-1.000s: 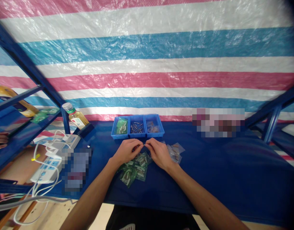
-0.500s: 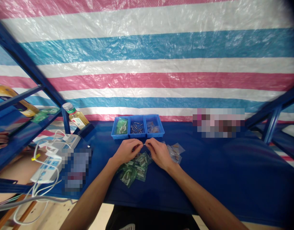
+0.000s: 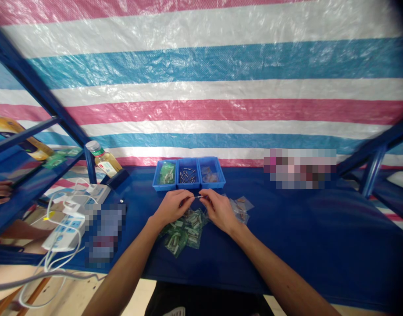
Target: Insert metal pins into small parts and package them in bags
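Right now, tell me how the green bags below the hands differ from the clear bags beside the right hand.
The green-tinted bags form a larger heap than the clear bags, which are fewer. The green bags lie below the left hand and right hand; the clear bags lie beside that hand. Both are plastic bags holding small parts.

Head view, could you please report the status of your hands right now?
Left hand, right hand pinching thin metal pin; plastic parts bags beneath; blue three-compartment bin ahead.

three-bin tray (image 3: pixel 188 185) set at back of workbench (image 3: pixel 287 228) | metal pins (image 3: pixel 187 175) kept in middle bin | zip bags (image 3: pixel 180 242) laid in front of tray | bottle (image 3: pixel 106 161) placed left of tray | power strip (image 3: pixel 61 232) placed further left, nearer front
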`<state>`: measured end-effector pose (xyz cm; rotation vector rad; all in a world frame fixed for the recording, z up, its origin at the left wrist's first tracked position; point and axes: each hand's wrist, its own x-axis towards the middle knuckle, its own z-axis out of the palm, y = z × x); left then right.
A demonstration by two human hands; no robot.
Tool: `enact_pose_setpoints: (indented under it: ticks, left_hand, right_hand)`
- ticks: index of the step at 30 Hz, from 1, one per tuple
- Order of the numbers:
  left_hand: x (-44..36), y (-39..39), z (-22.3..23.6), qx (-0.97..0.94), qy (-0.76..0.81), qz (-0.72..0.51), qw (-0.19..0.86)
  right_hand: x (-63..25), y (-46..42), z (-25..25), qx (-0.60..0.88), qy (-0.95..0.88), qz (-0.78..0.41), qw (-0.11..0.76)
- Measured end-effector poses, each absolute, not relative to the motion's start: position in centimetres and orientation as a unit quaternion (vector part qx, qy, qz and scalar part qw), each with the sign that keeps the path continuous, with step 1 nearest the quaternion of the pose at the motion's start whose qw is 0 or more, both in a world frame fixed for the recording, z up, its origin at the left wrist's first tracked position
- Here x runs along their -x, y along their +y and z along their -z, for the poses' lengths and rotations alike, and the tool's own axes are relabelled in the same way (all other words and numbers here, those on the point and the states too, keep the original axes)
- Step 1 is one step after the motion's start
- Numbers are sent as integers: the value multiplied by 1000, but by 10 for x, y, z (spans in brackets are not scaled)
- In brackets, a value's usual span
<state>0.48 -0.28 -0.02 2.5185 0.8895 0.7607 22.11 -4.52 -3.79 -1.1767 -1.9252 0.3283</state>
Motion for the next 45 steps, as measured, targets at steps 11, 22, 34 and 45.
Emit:
enact_pose_setpoints:
  ticks: [11, 22, 34, 45]
  left_hand:
    - [-5, -3, -1, -892, 316, -273, 175]
    - [-4, -3, -1, -889, 313, -280, 180]
    - [-3, -2, -1, -886, 320, -281, 184]
    - [-3, -1, 0, -884, 323, -284, 184]
  right_hand:
    - [-221, -46, 32, 508, -750, -116, 407]
    - [-223, -45, 36, 488, -751, -152, 418]
    - [-223, -45, 36, 501, -745, -147, 415]
    - [-224, -43, 38, 500, -746, -145, 415]
